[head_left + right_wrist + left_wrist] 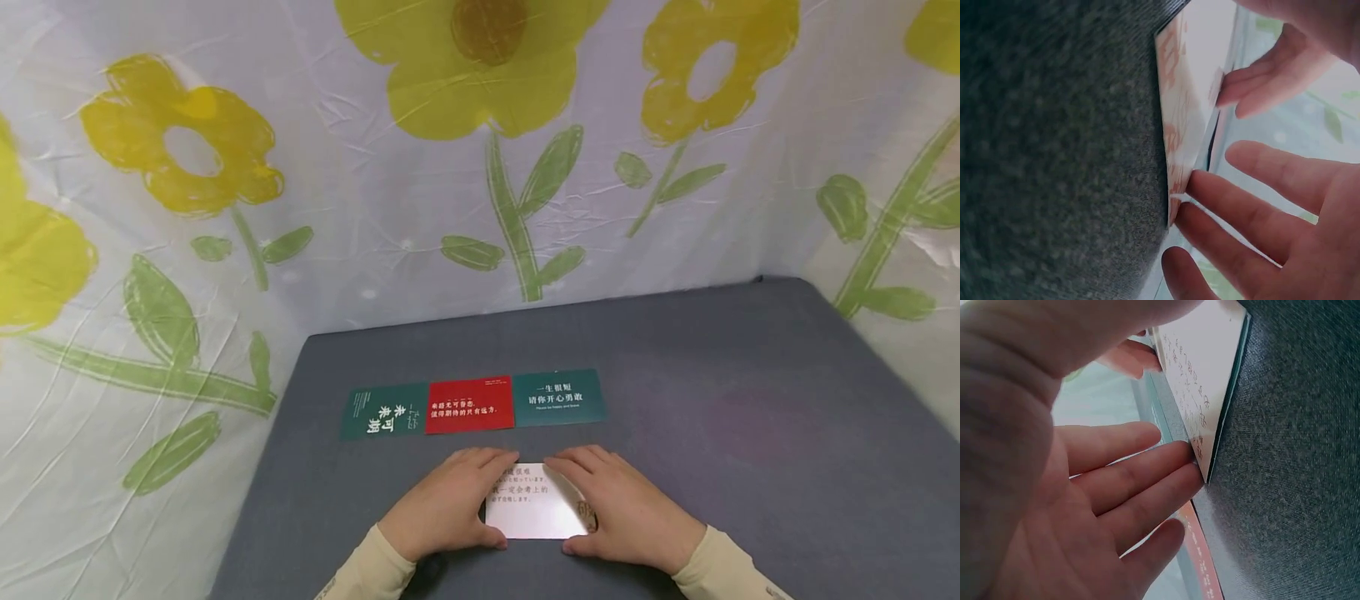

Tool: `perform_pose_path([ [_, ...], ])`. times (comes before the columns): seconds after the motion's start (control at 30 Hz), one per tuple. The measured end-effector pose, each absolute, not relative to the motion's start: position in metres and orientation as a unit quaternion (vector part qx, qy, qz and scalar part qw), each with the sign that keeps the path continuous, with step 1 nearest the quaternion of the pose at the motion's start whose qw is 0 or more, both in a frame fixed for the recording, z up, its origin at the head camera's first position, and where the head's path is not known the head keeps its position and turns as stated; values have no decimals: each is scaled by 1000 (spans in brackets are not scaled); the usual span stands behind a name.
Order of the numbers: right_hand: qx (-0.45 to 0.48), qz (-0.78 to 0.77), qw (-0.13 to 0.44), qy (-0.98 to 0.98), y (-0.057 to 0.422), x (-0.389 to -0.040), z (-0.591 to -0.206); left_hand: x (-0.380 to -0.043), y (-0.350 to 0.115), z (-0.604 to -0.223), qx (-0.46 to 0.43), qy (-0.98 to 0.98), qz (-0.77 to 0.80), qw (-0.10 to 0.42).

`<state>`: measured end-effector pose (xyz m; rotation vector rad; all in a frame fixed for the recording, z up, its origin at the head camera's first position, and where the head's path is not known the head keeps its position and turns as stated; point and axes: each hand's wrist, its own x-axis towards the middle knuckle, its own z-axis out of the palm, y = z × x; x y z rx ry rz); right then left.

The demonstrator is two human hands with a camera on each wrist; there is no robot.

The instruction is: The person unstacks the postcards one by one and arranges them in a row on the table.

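A white card [528, 518] printed with lines of characters lies on the dark grey table, a thin green edge showing beneath it in the left wrist view. My left hand [453, 504] holds its left end, fingertips at the far edge and thumb at the near corner. At the right end my right hand [626, 508] grips the card in the same way, covering part of its printed corner. In the right wrist view the fingertips [1194, 182] touch the card's edge.
Beyond the hands, a green card [360, 421], a red card [468, 423] and another green card [558, 412] lie side by side in a row. The grey table [712, 350] ends at a flower-print curtain [360, 250] behind and at the sides.
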<state>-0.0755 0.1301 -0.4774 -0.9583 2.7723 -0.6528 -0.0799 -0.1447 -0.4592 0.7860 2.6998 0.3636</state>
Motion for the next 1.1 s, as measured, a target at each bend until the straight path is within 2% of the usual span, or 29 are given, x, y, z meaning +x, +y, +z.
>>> perform_pose_path([
  [1.1, -321, -229, 39, 918, 133, -78, -479, -82, -145, -462, 297, 940, 118, 119],
])
